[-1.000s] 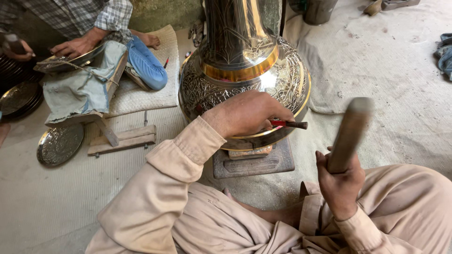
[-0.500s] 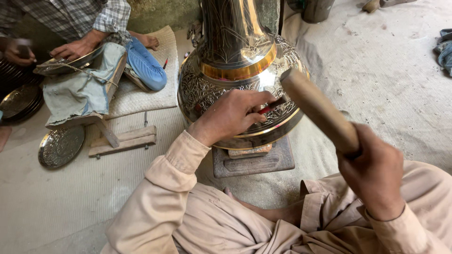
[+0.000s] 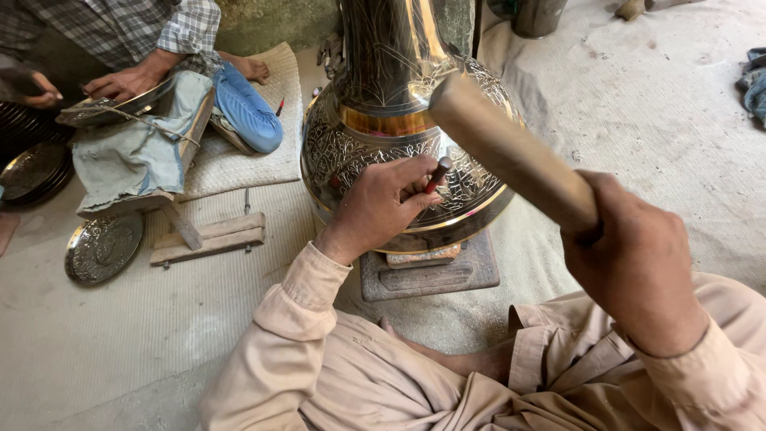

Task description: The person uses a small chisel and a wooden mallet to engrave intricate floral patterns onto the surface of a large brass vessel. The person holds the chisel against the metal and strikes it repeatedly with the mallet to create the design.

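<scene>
Two hands at work: my left hand [image 3: 383, 203] pinches a red-handled chisel [image 3: 436, 174] against the engraved brass vase [image 3: 375, 152], which stands on a wood block [image 3: 431, 275] on the floor. My right hand [image 3: 634, 263] is closed round a wooden mallet [image 3: 511, 152], raised over the chisel. I judge engraving is mid-stroke; striking squarely matters. Nearby, another person's hand [image 3: 120, 80] works a metal plate [image 3: 102, 247] lies apart.

glossy engraved brass vase [image 3: 383, 136], smooth matt wooden mallet [image 3: 511, 152], rough wood block [image 3: 431, 275] beneath.
</scene>
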